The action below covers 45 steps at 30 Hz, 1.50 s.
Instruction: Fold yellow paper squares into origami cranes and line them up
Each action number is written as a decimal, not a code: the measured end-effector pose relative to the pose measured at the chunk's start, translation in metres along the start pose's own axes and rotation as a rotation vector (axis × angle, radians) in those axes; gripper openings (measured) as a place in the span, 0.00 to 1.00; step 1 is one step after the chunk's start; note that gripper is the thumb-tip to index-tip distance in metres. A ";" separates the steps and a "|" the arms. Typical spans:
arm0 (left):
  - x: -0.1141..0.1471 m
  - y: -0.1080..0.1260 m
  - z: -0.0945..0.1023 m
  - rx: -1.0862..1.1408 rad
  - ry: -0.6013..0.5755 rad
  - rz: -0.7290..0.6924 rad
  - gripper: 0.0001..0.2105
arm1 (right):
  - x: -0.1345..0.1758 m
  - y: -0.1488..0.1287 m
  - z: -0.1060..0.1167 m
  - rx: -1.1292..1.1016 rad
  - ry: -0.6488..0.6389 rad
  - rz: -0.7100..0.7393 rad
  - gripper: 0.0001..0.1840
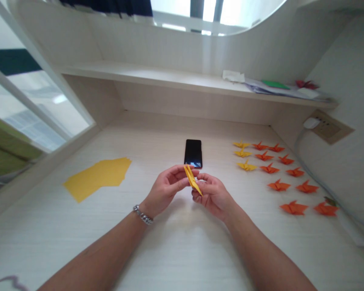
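Observation:
A narrow, folded piece of yellow paper (192, 180) is held between both hands above the middle of the desk. My left hand (171, 184), with a chain bracelet at its wrist, pinches the paper's upper end between thumb and fingers. Lower down, my right hand (211, 194) grips the same piece near its pointed end; some of those fingers are hidden behind it. Just beyond the hands lies a black phone (193, 152). Off to the left, flat yellow paper sheets (100, 176) rest overlapping on the desk.
At the right stand yellow paper cranes (246, 166) and several orange paper cranes (279, 185) in rows. A grey cable (306, 169) runs along the right wall from a plug (311, 123). Above the desk's back, a shelf (157, 76) carries papers. A window frame borders the left.

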<state>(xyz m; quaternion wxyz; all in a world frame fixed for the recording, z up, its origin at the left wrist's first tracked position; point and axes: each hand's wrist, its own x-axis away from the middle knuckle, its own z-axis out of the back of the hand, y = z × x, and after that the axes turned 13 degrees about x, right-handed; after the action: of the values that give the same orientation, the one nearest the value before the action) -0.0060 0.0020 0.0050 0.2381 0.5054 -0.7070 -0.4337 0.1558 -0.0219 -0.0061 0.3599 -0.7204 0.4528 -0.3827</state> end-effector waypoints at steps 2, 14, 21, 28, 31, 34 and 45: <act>0.000 -0.001 0.001 -0.047 0.013 -0.004 0.16 | 0.000 0.001 -0.001 0.036 -0.015 -0.003 0.19; -0.004 -0.005 0.002 -0.260 0.135 0.022 0.19 | -0.011 0.013 0.002 0.527 0.349 0.429 0.13; -0.001 -0.008 -0.002 -0.201 0.136 -0.044 0.21 | -0.012 0.013 0.003 0.457 0.401 0.429 0.15; -0.002 -0.012 0.002 -0.238 0.145 -0.102 0.17 | -0.012 0.013 0.001 0.460 0.431 0.447 0.16; -0.002 -0.013 0.002 -0.272 0.151 -0.124 0.14 | -0.012 0.013 0.001 0.411 0.423 0.464 0.15; -0.002 -0.013 0.002 -0.320 0.155 -0.124 0.10 | -0.012 0.013 0.001 0.364 0.406 0.454 0.11; 0.000 -0.005 0.000 -0.452 0.103 -0.132 0.02 | -0.013 0.011 0.006 0.387 0.348 0.364 0.11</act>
<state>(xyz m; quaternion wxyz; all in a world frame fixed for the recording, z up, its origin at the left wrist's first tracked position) -0.0036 0.0014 0.0009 0.3522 0.5058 -0.5445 -0.5690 0.1528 -0.0130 -0.0214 0.4701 -0.4691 0.5479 -0.5087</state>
